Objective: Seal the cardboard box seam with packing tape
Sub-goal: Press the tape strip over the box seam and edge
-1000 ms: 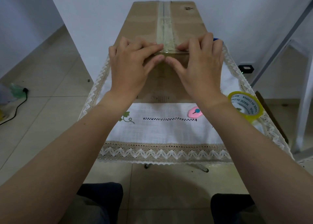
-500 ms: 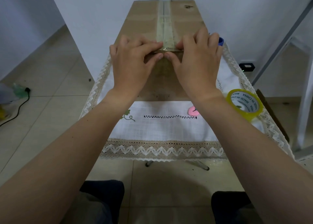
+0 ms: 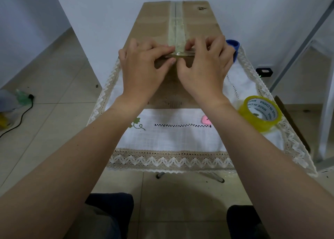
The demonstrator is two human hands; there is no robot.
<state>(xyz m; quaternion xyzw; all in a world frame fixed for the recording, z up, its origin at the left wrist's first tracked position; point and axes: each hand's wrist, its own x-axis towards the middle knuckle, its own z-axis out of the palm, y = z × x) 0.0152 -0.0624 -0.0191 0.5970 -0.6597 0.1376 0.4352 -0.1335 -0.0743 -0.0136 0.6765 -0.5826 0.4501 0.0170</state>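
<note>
A long cardboard box (image 3: 155,25) lies on a small table, running away from me toward the wall. A strip of clear tape (image 3: 176,29) covers its centre seam down to the near top edge. My left hand (image 3: 142,70) and my right hand (image 3: 204,70) rest side by side on that near edge. The fingers lie on top and the thumbs on the front face, pressing the tape end where it folds over the edge. A roll of yellowish packing tape (image 3: 260,113) stands on the cloth to the right, clear of both hands.
A white lace-trimmed cloth (image 3: 171,141) covers the table. A pink cutter (image 3: 206,119) lies half hidden under my right wrist. A blue object (image 3: 234,48) shows behind my right hand. Tiled floor, a black cable (image 3: 19,119) at left, white chair legs at right.
Both hands have stayed on the box's near edge; the fingers have curled and drawn closer around the tape end, thumbs pressing the front face. The view has shifted slightly.
</note>
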